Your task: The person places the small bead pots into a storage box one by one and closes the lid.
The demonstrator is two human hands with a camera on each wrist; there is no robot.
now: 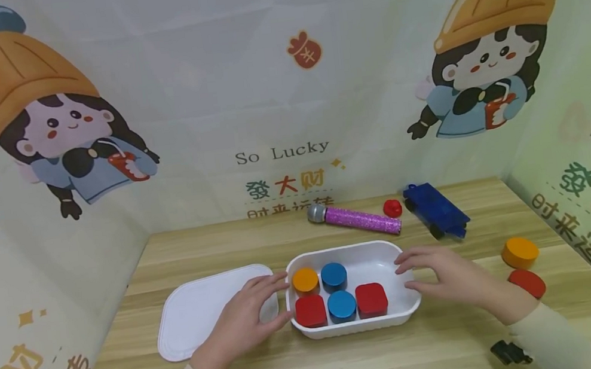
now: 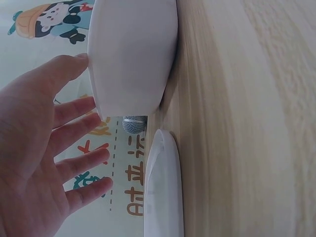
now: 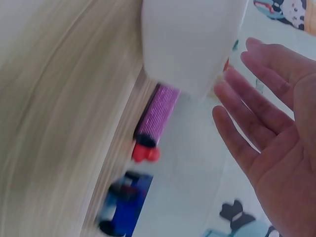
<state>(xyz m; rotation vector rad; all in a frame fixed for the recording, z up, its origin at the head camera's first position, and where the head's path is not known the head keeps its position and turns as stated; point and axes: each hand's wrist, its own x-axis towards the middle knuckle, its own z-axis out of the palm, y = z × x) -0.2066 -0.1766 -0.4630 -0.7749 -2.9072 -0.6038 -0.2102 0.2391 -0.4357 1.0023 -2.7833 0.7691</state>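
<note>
A white plastic container stands on the table between my hands. Inside it are an orange round block, two blue round blocks and two red rounded-square blocks; its right part holds none. My left hand is at the left end, its thumb tip right at the rim in the left wrist view and its fingers spread. At the right end, my right hand reaches over the rim with fingers loosely extended. In the right wrist view its fingertips are close beside the container wall.
A white lid lies left of the container, partly under my left hand. Behind are a purple toy microphone, a small red object and a blue toy vehicle. Orange and red blocks lie at the right.
</note>
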